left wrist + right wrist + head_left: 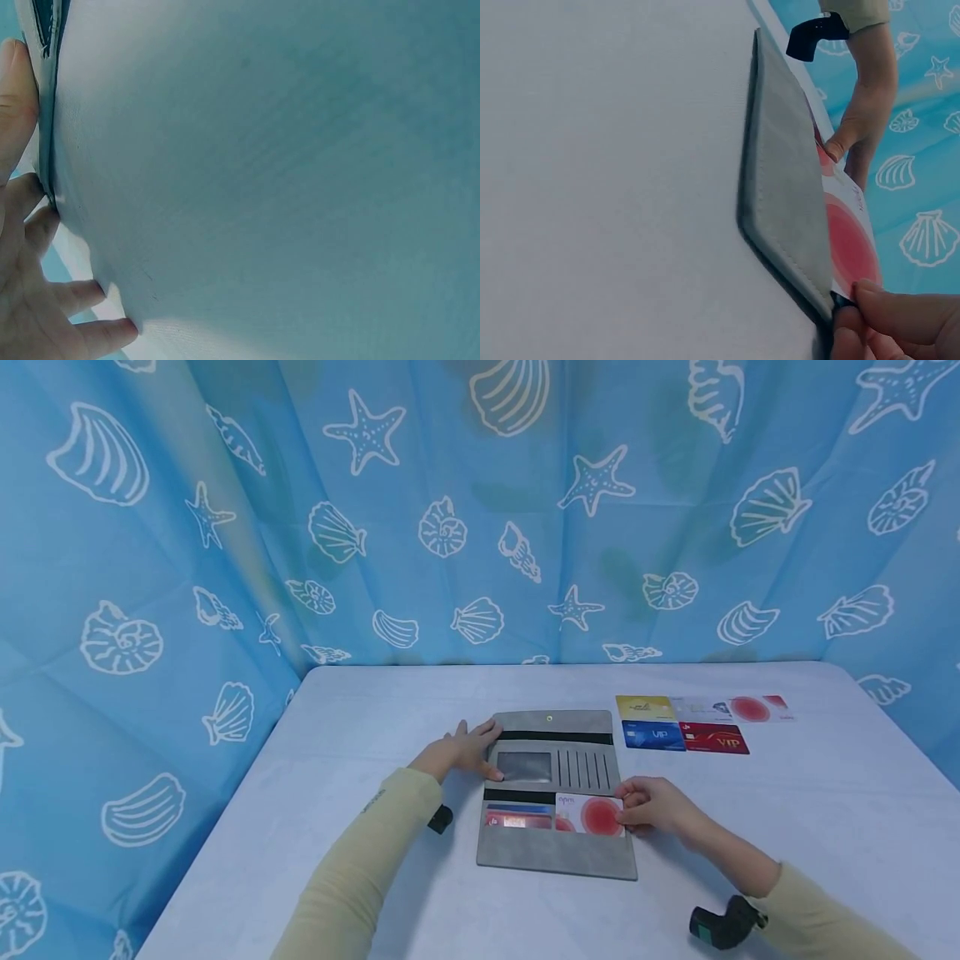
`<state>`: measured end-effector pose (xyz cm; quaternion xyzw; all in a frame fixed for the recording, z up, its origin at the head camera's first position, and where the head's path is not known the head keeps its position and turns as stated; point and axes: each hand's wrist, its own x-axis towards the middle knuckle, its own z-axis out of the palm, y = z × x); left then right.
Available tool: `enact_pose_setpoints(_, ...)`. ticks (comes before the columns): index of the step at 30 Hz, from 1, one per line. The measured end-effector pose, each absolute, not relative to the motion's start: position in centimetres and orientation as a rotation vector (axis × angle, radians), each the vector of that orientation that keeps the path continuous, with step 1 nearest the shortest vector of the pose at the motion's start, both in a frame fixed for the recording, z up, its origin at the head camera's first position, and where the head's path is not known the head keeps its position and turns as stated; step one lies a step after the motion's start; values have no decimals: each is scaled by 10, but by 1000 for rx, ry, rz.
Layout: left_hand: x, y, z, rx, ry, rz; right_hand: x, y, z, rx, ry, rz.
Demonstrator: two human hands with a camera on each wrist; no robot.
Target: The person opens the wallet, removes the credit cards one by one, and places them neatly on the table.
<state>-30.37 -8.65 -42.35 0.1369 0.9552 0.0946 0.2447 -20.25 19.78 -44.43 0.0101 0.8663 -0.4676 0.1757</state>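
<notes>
A grey wallet (555, 857) lies unfolded on the white table, with slots, a clear window and pockets. My left hand (471, 750) rests at its upper left edge; the left wrist view shows the thumb (16, 105) along the edge and the other fingers spread on the tabletop. A white card (573, 810) with red circles sits partly in the lower right pocket. My right hand (660, 806) pinches this card at its right edge, thumb on top in the right wrist view. More cards (519, 818) show in the lower left pocket.
Several cards lie in two rows right of the wallet: a gold card (645, 707), a blue VIP card (654, 735), a red VIP card (716, 738), a pale card and a white-and-red card (761, 708). A blue curtain (450, 510) with shell prints hangs behind the table (375, 718).
</notes>
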Motion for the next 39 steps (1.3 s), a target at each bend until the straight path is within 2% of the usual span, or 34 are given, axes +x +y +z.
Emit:
enact_pose_setpoints(12,-304,-86,-423,367,2613,262,-201,202,-447,132,2342,-1544)
enact_pose_setpoints(27,-302,-86,-422,365,2612,267,-211,222,-449,67,2266,-1654)
enact_pose_setpoints(39,-303,-87,-422,377,2607,259,-210,240,-427,96,2266,-1729)
